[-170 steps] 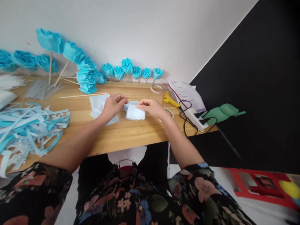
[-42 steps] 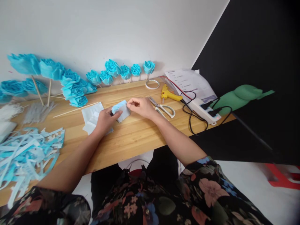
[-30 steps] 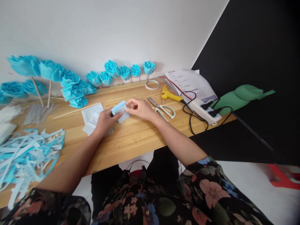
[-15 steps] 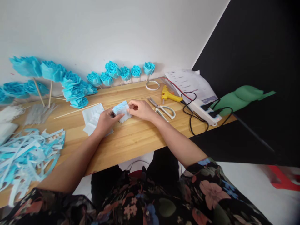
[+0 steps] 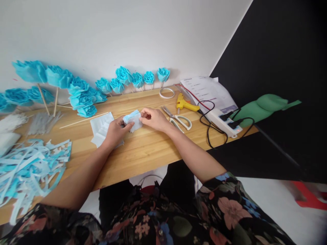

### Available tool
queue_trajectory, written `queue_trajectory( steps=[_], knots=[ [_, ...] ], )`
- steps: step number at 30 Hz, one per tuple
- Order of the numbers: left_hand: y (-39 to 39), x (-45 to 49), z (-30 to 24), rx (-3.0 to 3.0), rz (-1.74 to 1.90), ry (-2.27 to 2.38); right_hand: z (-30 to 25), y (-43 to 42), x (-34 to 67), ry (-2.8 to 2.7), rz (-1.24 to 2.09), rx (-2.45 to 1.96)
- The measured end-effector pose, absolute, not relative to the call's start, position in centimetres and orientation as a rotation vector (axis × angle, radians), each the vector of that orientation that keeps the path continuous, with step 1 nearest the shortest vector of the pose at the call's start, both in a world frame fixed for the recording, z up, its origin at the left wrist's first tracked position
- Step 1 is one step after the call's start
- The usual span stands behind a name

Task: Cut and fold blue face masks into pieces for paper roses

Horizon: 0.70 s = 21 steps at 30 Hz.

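Note:
A small folded wad of light blue tissue paper sits just above the wooden table, pinched from both sides. My left hand grips its left edge with thumb and fingers closed. Its right edge is held by my right hand, fingers curled. A stack of pale tissue sheets lies flat on the table under and left of my left hand.
White-handled scissors, a yellow glue gun, a tape roll and a power strip with black cords lie to the right. Blue paper flowers on sticks line the wall. Cut blue strips pile at the left.
The wad was lifted from flat on the table and folded smaller between both hands. Over the last second the hands barely shifted on it.

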State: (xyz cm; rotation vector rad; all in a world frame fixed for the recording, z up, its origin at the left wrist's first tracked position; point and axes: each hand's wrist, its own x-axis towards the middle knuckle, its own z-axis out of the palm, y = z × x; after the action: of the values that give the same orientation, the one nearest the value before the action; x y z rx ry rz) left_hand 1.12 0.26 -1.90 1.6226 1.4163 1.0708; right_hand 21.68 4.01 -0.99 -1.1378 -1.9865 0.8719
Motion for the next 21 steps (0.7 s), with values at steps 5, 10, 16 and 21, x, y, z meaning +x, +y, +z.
queue_trajectory(
  steps=[5,10,16,21],
  knots=[
    [0.33,1.09,-1.99,1.616,1.071,1.431,-1.12,4.03,21.66,-1.981,0.883,-1.150],
    [0.28,1.15,-1.87,1.599,1.094,1.400,-0.75,3.85,21.68,-1.985,0.877,-1.180],
    [0.18,1.22,-1.70,1.607,1.088,1.399,-0.52,3.70,21.72,-1.994,0.873,-1.171],
    [0.24,1.20,-1.84,1.609,1.082,1.392,-1.00,3.94,21.68,-2.014,0.857,-1.140]
  ],
)
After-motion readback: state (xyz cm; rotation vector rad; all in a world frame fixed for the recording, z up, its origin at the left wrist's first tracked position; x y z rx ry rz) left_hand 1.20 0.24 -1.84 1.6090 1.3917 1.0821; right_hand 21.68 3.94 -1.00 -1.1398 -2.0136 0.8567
